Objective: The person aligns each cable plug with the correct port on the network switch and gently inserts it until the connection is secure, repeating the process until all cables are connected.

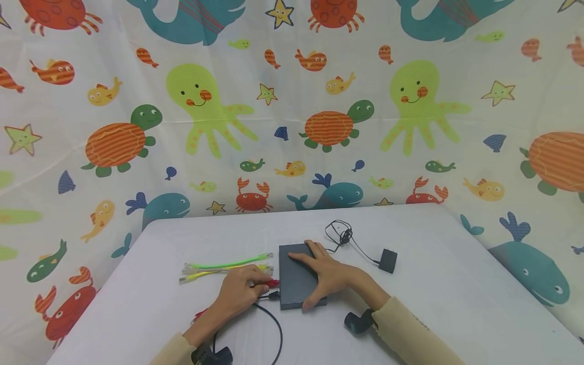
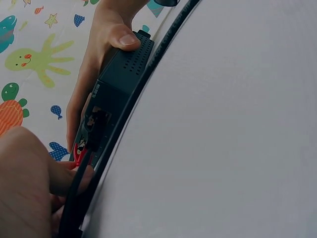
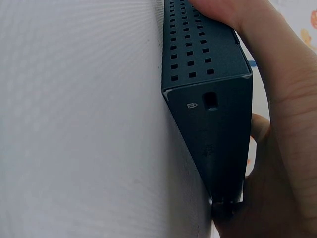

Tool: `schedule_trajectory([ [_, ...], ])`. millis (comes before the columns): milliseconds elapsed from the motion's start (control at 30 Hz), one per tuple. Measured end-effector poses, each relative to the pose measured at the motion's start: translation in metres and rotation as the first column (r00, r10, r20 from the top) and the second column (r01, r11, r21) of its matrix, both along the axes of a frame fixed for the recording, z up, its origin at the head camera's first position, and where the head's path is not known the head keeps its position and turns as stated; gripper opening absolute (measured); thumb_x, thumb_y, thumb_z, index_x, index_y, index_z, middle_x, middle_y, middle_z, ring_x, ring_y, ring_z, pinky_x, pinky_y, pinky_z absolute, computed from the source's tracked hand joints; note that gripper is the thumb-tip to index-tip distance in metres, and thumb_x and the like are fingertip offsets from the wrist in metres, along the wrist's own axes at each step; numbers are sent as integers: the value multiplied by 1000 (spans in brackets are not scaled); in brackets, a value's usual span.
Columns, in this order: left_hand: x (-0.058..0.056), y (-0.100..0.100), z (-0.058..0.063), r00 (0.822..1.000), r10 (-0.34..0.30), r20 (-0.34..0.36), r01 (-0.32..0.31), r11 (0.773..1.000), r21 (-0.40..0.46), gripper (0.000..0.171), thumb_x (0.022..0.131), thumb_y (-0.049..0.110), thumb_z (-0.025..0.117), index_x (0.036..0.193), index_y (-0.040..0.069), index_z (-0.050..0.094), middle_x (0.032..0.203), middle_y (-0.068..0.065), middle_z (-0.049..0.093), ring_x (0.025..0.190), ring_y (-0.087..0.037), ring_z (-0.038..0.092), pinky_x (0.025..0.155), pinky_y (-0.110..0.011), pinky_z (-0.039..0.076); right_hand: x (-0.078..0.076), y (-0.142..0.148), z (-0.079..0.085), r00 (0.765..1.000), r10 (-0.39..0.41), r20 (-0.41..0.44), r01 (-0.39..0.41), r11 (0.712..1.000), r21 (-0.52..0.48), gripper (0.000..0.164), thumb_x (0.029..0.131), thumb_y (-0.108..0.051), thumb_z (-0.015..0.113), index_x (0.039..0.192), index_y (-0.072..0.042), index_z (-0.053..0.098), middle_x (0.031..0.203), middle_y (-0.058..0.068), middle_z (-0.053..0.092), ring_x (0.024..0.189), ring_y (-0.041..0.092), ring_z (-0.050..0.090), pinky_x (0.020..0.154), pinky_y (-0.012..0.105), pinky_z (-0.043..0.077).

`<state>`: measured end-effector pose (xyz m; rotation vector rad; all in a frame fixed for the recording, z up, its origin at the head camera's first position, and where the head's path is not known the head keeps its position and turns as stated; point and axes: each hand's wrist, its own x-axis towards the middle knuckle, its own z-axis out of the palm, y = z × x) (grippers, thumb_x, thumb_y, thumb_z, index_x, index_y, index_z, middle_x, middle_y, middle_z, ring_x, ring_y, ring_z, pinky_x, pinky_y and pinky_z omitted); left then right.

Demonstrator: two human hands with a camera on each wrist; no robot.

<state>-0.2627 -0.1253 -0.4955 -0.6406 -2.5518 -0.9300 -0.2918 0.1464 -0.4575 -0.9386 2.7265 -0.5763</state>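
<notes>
Flat on the white table (image 1: 410,319), near its middle and just right of the left hand (image 1: 242,289): dark metal network switch (image 1: 296,279), long axis running near to far, port wall facing left. Pinched between left thumb and fingers: red network cable (image 1: 274,284), its end up against that port wall; whether fully seated, cannot tell. Square to the long axis, then, from left fingers to ports, with the left hand nearer to them. Just on the near side, at the same wall: plug of the black cable (image 1: 276,324), tight beside the pinching fingers. Reaching over from the right: right hand (image 1: 326,274), thumb against the near vented wall, other fingers spread apart over the top towards the far edge, apparently bracing. Beyond the left hand, to the far left: green network cable (image 1: 219,265) and yellow network cable (image 1: 198,276), lying loose. Well apart to the far right: black power adapter (image 1: 388,260). Table edge well beyond the switch on the far side; broad tabletop to the right.
</notes>
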Motion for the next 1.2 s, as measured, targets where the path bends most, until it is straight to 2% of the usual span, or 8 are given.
schedule_trajectory([
  [367,1,-2,-1,998,-52,-25,52,999,-5,21,73,14,79,90,26,78,79,23,64,69,2,52,63,-19,44,-1,0,-2,1000,8,-6,-8,1000,1,116,55,-73,78,150,-47,18,163,15,-4,149,42,-2,104,70,27],
  [533,0,-2,-2,997,-50,-53,49,999,-23,21,74,15,79,90,28,78,78,24,61,68,3,50,63,-18,42,-1,0,-1,1000,8,-9,-8,1000,3,117,54,-73,78,151,-46,18,163,16,-4,149,42,-2,105,70,27],
  [667,0,-2,-2,998,-42,-40,41,999,-21,22,73,14,80,89,29,78,78,24,61,68,3,49,63,-18,42,0,0,1,1000,7,-10,-7,1000,11,117,55,-73,78,151,-46,18,162,16,-4,149,42,-2,105,70,26],
  [867,1,-1,0,998,-66,-6,66,998,15,23,71,10,81,88,27,78,76,20,62,67,1,49,61,-18,41,0,-1,1,1000,12,-11,-12,1000,20,117,55,-74,77,151,-45,16,162,17,-5,148,44,-2,106,70,25],
  [1200,-3,-2,-2,993,-101,-52,103,995,20,23,71,9,81,88,24,78,77,20,60,66,1,48,60,-17,40,-1,0,0,1000,5,-11,-5,1000,17,117,54,-76,77,150,-48,17,162,16,-5,149,43,-3,105,70,26],
])
